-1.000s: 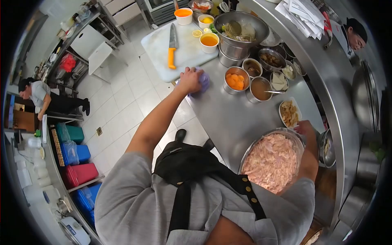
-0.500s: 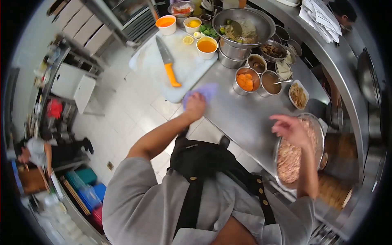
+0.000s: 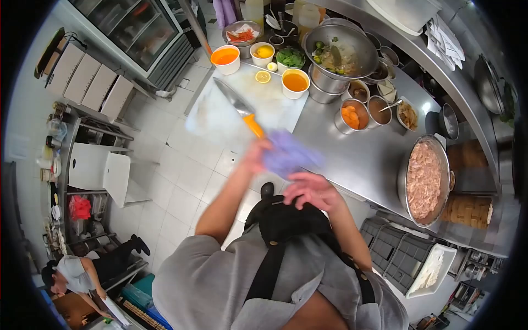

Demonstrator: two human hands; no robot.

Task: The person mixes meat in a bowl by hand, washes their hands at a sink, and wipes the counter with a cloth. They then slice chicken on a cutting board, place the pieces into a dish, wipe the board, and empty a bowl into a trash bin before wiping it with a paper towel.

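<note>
A kitchen knife [image 3: 234, 99] with an orange handle lies diagonally over the white cutting board [image 3: 212, 121]. My left hand [image 3: 256, 158], blurred by motion, is closed around the rear of its handle. Right beside that hand, a purple cloth [image 3: 292, 153] hangs between my two hands. Whether the left fingers also pinch the cloth cannot be made out. My right hand [image 3: 314, 191] is just below the cloth, in front of the black apron [image 3: 291, 220]. Its fingers are bent but apart, close to the cloth's lower edge.
Tubs of orange sauce [image 3: 225, 58] and yellow sauce [image 3: 295, 82], plus half a lemon [image 3: 263, 77], sit at the board's far end. A large steel bowl [image 3: 360, 44], sliced carrots [image 3: 351, 116] and a pan of minced meat [image 3: 423, 181] occupy the steel counter [image 3: 341, 148]. Another person [image 3: 91, 269] stands lower left.
My left hand has moved with the cloth to the knife, which has turned slightly. My right hand has come from over the meat pan to beside the cloth. The view has shifted.
</note>
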